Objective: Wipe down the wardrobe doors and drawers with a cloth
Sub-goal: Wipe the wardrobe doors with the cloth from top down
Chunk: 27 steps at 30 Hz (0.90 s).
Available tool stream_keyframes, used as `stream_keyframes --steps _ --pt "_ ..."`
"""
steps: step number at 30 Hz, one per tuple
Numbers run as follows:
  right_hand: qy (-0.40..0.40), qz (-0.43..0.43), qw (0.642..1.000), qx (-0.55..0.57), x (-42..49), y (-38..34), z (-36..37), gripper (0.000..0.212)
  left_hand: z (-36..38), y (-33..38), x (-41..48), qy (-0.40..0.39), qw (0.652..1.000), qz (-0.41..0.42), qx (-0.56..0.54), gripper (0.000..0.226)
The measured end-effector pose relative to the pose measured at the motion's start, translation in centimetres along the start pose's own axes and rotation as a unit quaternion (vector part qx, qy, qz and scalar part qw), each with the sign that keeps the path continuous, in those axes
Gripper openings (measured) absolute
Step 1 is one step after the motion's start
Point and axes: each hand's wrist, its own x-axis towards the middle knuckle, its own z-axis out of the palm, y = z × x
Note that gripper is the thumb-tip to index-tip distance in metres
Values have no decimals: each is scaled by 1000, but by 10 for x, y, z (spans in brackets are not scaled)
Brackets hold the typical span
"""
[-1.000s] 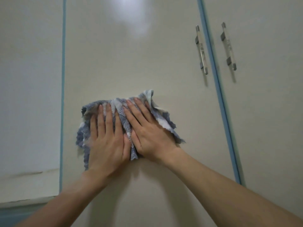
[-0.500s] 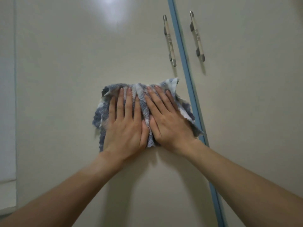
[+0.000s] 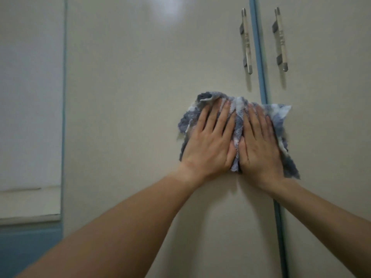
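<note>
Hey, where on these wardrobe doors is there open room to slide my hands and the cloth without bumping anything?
Widest bare stretch: the middle door, between the left blue strip and your left hand. Also free: the right door, right of the right handle. Crowded: straight above the cloth, where the left handle and right handle flank the blue seam.

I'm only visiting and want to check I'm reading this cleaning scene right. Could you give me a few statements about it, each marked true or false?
1. The left hand and the right hand both lie flat on the cloth. True.
2. The cloth is plain red. False: it is blue-grey and white.
3. The left handle and the right handle flank the blue strip, above the cloth. True.
4. One hand grips a handle. False: both hands are on the cloth, below the handles.
</note>
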Motion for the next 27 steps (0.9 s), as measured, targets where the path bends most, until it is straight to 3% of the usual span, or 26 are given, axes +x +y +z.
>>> stream_keyframes --steps 9,19,27 --pt "-5 27 999 -35 -22 -75 6 67 -19 -44 -61 -19 999 33 4 65" --pt "-17 -51 998 -42 -15 -168 17 67 -49 -106 -137 -23 999 -30 23 65" --pt "4 -105 994 19 -10 -217 23 68 -60 -135 -175 -11 995 -78 58 66"
